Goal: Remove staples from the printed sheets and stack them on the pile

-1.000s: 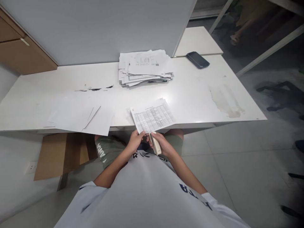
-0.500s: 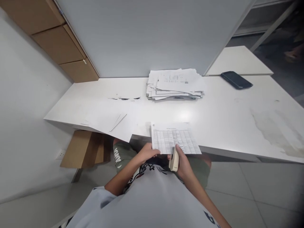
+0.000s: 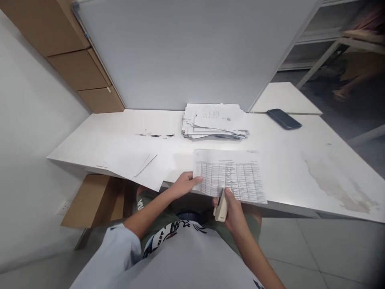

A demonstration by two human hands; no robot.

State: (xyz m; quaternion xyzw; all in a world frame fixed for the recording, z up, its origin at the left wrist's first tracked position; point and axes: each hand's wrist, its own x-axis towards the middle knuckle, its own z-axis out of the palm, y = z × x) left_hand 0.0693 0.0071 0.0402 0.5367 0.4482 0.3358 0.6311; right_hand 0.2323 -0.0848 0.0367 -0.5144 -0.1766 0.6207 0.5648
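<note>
A printed sheet with a table of rows and columns (image 3: 237, 172) lies over the desk's front edge. My left hand (image 3: 185, 185) grips its left edge, thumb on top and fingers underneath. In my right hand (image 3: 234, 210) is a cream-coloured stapler (image 3: 221, 206), held at the sheet's lower edge. The stapler's front end meets the paper there; whether its jaws are pressed together I cannot tell. Whether more sheets lie beneath the printed one is hidden.
A thick stack of papers (image 3: 215, 122) sits by the grey partition (image 3: 192, 52). To its right lies a dark phone-like object (image 3: 284, 119). Loose white sheets (image 3: 141, 170) rest at the desk's left front. Cardboard boxes (image 3: 102, 100) stand at the left; an open carton (image 3: 87, 200) is below the desk.
Both hands have brought the sheet slightly farther over the desk, and it lies flatter to my view. My left hand has shifted up along its left edge. The camera view has tilted.
</note>
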